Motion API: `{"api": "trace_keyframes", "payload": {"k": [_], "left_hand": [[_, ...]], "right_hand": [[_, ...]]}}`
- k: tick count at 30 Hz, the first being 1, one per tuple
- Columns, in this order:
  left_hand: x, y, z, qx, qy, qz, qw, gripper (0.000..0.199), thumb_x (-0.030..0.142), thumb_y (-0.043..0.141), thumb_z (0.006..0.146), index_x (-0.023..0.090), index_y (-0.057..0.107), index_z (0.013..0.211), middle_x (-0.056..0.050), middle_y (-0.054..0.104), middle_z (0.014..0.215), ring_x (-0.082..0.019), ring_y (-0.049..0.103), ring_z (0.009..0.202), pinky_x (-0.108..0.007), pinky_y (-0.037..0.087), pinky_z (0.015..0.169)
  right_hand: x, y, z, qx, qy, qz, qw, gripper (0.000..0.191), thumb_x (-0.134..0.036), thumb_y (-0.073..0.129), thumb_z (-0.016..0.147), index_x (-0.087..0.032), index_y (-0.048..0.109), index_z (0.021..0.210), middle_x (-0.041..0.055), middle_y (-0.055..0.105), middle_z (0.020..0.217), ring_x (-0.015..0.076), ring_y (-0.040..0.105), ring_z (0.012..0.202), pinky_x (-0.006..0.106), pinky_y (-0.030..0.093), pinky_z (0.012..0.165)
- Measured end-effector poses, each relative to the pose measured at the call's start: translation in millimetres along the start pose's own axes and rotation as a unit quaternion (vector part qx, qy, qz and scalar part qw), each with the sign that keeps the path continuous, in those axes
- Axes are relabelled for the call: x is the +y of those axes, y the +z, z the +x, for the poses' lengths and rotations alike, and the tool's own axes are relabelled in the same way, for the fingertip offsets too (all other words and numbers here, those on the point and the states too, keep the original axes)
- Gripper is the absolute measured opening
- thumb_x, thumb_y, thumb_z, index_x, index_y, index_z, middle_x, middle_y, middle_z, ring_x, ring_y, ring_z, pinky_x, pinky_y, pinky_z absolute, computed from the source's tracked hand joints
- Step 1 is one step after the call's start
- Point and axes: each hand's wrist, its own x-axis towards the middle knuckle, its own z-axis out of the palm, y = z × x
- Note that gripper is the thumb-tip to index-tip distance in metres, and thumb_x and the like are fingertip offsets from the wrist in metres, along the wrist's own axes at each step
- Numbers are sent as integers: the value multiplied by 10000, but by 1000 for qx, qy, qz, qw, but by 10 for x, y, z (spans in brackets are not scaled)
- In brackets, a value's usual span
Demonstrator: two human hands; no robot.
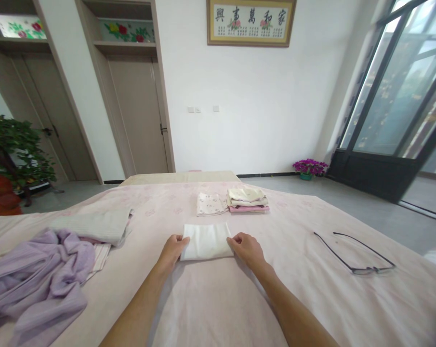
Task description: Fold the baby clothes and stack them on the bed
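Note:
A white cloth (207, 242), folded into a rectangle, lies in front of me on the pink bed sheet (218, 303). My left hand (173, 248) pinches its left edge between thumb and fingers. At the opposite edge, my right hand (245, 246) grips the cloth the same way. Just beyond it is a small folded floral cloth (211, 204). Touching that on the right stands a stack of folded cloths (247, 198), cream on top and pink at the bottom.
To the left lies a rumpled purple cloth (55, 274) beside a grey striped cloth (95, 225). Black-framed glasses (364, 270) rest at the right. Farther off are a potted purple flower (309, 167), a leafy plant (13, 149) and a closed door (138, 115).

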Motion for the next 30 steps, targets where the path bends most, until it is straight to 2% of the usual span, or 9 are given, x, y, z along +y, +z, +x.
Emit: {"api": "trace_keyframes", "payload": {"k": [5, 8, 13, 17, 22, 26, 28, 29, 30], "left_hand": [[4, -27, -37, -26, -33, -71, 997, 359, 458, 668, 729, 159, 552, 892, -33, 642, 767, -175, 623, 688, -266, 468, 607], [-7, -39, -33, -33, -49, -106, 993, 380, 452, 710, 703, 171, 552, 903, -25, 648, 771, -177, 624, 692, -269, 475, 612], [-8, -29, -37, -47, -60, -166, 983, 370, 390, 758, 667, 150, 565, 873, -34, 656, 736, -168, 606, 644, -264, 462, 587], [29, 0, -98, -80, -57, -214, 972, 355, 358, 774, 637, 128, 607, 849, -52, 675, 717, -179, 614, 640, -268, 457, 586], [73, 59, -171, -81, -87, -298, 947, 376, 275, 785, 623, 126, 655, 943, -45, 689, 678, -197, 634, 626, -284, 467, 583], [148, 103, -192, -49, -64, -336, 938, 351, 286, 763, 674, 132, 666, 974, -41, 699, 679, -200, 659, 651, -267, 475, 577], [220, 123, -206, -33, -44, -366, 929, 352, 266, 756, 681, 132, 662, 993, -40, 705, 694, -196, 666, 647, -256, 478, 560], [261, 133, -216, -28, -34, -380, 924, 352, 254, 749, 686, 133, 659, 1003, -39, 708, 704, -193, 669, 646, -251, 481, 554], [302, 143, -229, -25, -26, -392, 919, 349, 242, 741, 693, 134, 655, 1013, -39, 711, 714, -191, 672, 646, -247, 485, 549]], "right_hand": [[-105, 18, -24, 9, 11, 5, 1000, 186, -382, 584, 742, -240, 698, 709, 49, 719, 784, 216, 630, 761, 285, 363, 635], [-118, 36, 7, 8, 12, 33, 999, 178, -327, 561, 741, -239, 716, 734, 41, 722, 785, 200, 634, 761, 272, 377, 641], [-42, 98, 84, -47, 29, 110, 992, 285, -349, 505, 787, -168, 725, 809, 32, 683, 626, 138, 605, 558, 219, 380, 520], [26, 110, 131, -87, 42, 123, 988, 222, -325, 561, 744, -157, 700, 703, 9, 609, 477, 120, 540, 436, 215, 344, 458], [28, -9, 157, -75, 38, 105, 991, 154, -327, 647, 714, -184, 647, 658, -5, 610, 473, 104, 524, 423, 221, 352, 499], [2, -223, 142, -98, 38, 126, 986, 344, -462, 516, 846, -168, 630, 709, 11, 619, 512, 92, 500, 389, 217, 342, 457], [-19, -308, 92, -174, 25, 162, 971, 472, -546, 432, 885, -149, 650, 750, 25, 630, 541, 89, 486, 374, 208, 313, 408], [-36, -323, 51, -248, 17, 193, 949, 515, -585, 429, 880, -137, 665, 793, 37, 645, 566, 91, 492, 376, 204, 307, 392], [-61, -313, 0, -333, 13, 233, 914, 544, -621, 452, 862, -125, 674, 860, 52, 665, 602, 99, 517, 391, 199, 320, 390]]}}
